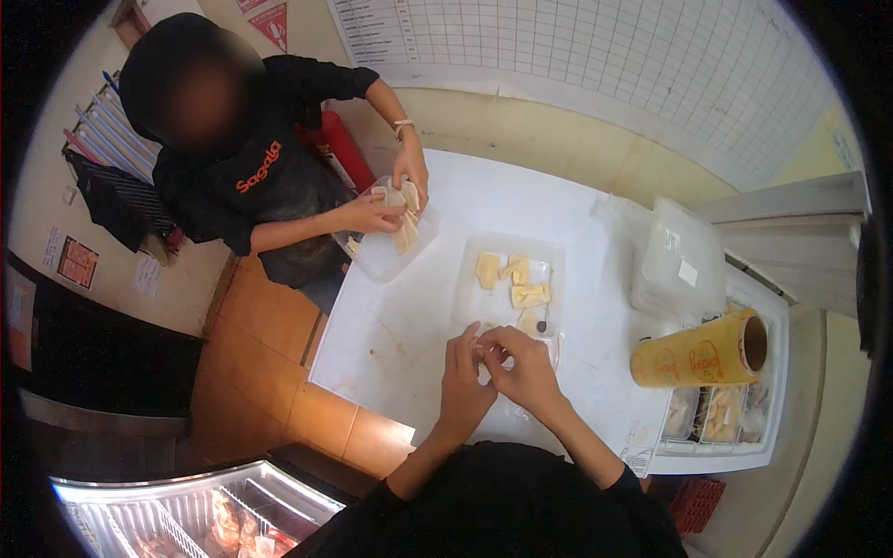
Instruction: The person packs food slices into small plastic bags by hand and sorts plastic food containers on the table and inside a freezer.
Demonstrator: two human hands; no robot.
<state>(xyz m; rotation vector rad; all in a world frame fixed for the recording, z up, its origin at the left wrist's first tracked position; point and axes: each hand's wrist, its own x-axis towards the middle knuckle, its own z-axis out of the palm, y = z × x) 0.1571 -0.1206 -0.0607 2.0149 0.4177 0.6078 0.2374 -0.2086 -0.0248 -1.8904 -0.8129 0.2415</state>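
My left hand (467, 383) and my right hand (524, 370) meet at the near edge of a clear plastic container (463, 298). Their fingertips are pinched together, closed around something too small and covered to make out. Inside the container lie several pale yellow, flat pieces that look like dough, such as a folded piece (530, 296) and a flat piece (487, 270). A small dark round lump (541, 326) sits on the pale piece nearest my right hand. Thin clear plastic shows just below my fingers.
Across the white table (400, 335), a person (279, 177) handles pale pieces over another clear container (386, 265). To the right are a yellow cling-film roll (688, 358), a stacked clear box (679, 260) and a wire basket of packs (721, 418). A lit freezer (195, 511) is lower left.
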